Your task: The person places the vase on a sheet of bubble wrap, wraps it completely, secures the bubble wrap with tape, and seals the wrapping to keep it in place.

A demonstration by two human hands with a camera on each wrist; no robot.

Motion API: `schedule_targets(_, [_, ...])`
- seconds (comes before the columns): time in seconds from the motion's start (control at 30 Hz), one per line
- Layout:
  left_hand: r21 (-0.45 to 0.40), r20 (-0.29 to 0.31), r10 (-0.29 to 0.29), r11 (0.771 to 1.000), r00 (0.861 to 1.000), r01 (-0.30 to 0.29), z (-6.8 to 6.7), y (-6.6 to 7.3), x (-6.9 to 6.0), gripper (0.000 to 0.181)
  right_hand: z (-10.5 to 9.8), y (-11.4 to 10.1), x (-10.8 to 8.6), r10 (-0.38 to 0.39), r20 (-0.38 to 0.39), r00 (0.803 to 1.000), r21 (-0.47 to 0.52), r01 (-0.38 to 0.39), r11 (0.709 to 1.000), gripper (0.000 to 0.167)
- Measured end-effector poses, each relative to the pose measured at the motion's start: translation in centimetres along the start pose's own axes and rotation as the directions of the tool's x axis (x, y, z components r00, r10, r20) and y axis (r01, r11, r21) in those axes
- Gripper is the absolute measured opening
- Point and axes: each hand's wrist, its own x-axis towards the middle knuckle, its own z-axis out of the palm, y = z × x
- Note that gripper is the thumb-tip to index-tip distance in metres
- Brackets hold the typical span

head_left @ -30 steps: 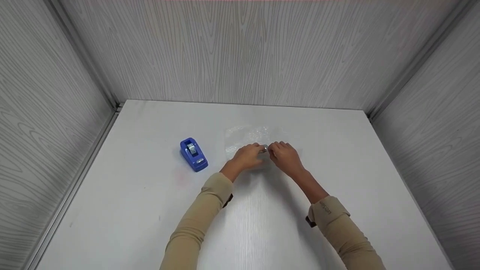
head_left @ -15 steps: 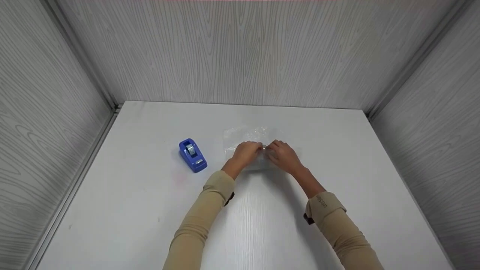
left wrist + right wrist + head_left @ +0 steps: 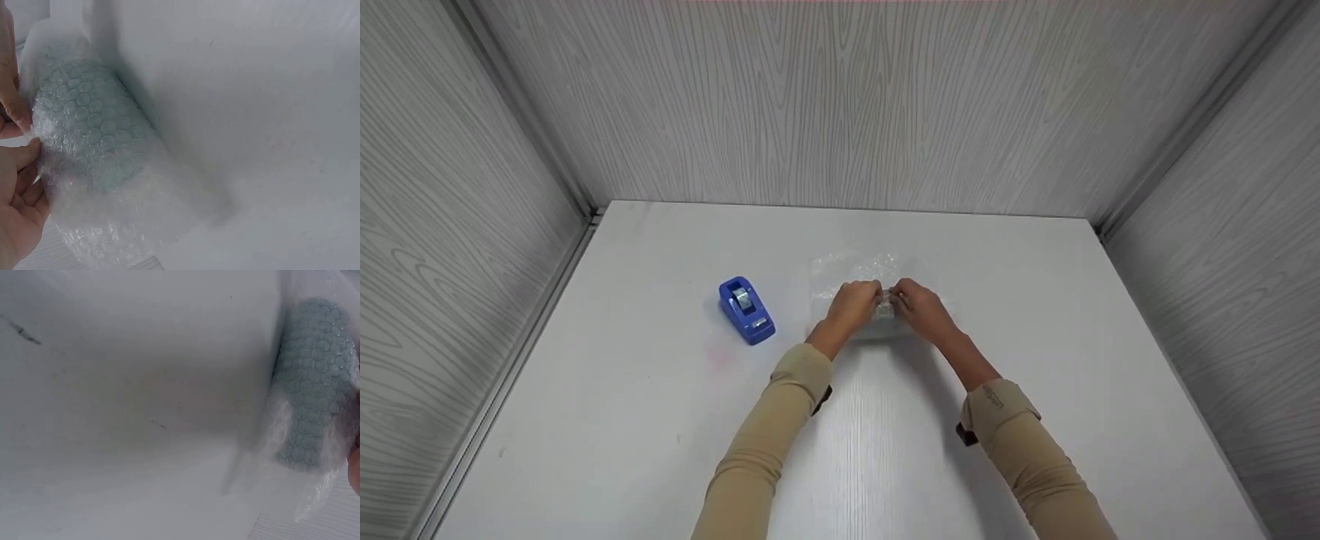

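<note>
Surface point(image 3: 1050, 322) spreads wide toward three o'clock, far edge point(image 3: 840, 209) at twelve; left hand point(image 3: 852, 307) and right hand point(image 3: 924, 311), fingers curled, pinch translucent bubble wrap point(image 3: 107, 225) around a greenish object point(image 3: 306, 377).

A pale green thing point(image 3: 104, 121) is wrapped in clear bubble wrap point(image 3: 112, 219). The wrap is pinched by the left hand point(image 3: 19, 208) and, just beside it, by the right hand point(image 3: 10, 93). One edge of the white worktop point(image 3: 270, 140) is partly hidden by the wrap. A soft shadow point(image 3: 216, 211) is cast on the worktop.
</note>
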Motion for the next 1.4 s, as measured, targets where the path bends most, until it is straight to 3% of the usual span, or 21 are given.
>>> schedule_targets(0.27, [-0.07,-0.056,-0.021,0.997,0.998,0.017,0.2,-0.5,-0.2,0.007,0.5,-0.2,0.3,-0.048,-0.03,0.998,-0.05,0.046,0.998,0.005])
schedule_targets(0.43, [-0.078,-0.137,0.021,0.996,0.99,-0.032,0.3,-0.8,-0.4,0.004,0.6,-0.4,0.6,0.007,-0.006,1.0,-0.025,-0.007,1.0,0.004])
schedule_targets(0.6, [-0.007,-0.194,0.079,0.997,0.978,-0.082,1.0,-0.7,-0.7,0.003,0.5,-0.5,0.6,0.048,-0.008,0.999,0.049,-0.048,0.998,0.006])
schedule_targets(0.67, [0.068,-0.247,0.119,0.992,0.962,-0.106,1.5,-0.5,-0.8,0.005,0.5,-0.5,0.6,0.05,-0.018,0.999,0.065,-0.049,0.997,0.007])
schedule_targets(0.73, [0.166,-0.309,0.17,0.978,0.936,-0.123,1.9,-0.2,-0.9,0.006,0.5,-0.5,0.6,0.045,-0.021,0.999,0.061,-0.043,0.997,0.008])
schedule_targets(0.83, [0.343,-0.377,0.25,0.932,0.892,-0.116,2.6,0.4,-1.3,0.006,0.6,-0.5,0.6,0.03,-0.019,0.999,0.028,-0.029,0.999,0.007])
schedule_targets(0.87, [0.397,-0.378,0.268,0.912,0.886,-0.106,2.8,0.6,-1.5,0.005,0.6,-0.4,0.6,0.029,-0.019,0.999,0.013,-0.028,1.0,0.007])
schedule_targets(0.93, [0.482,-0.362,0.286,0.872,0.887,-0.084,3.2,1.0,-1.9,0.007,0.7,-0.3,0.5,0.01,-0.028,1.0,-0.015,-0.011,1.0,0.006])
schedule_targets(1.03, [0.531,-0.331,0.275,0.845,0.903,-0.062,3.8,1.5,-2.6,0.012,0.7,0.0,0.3,-0.053,-0.061,0.997,-0.054,0.05,0.997,0.006])
schedule_targets(1.17, [0.512,-0.332,0.243,0.858,0.912,-0.042,4.1,1.8,-3.0,0.022,0.7,0.2,0.3,-0.155,-0.117,0.981,-0.15,0.137,0.979,0.007])
schedule_targets(1.4, [0.483,-0.262,0.205,0.874,0.943,-0.056,4.1,2.4,-3.3,0.032,0.9,0.5,-0.2,-0.23,-0.156,0.961,-0.255,0.186,0.949,0.01])
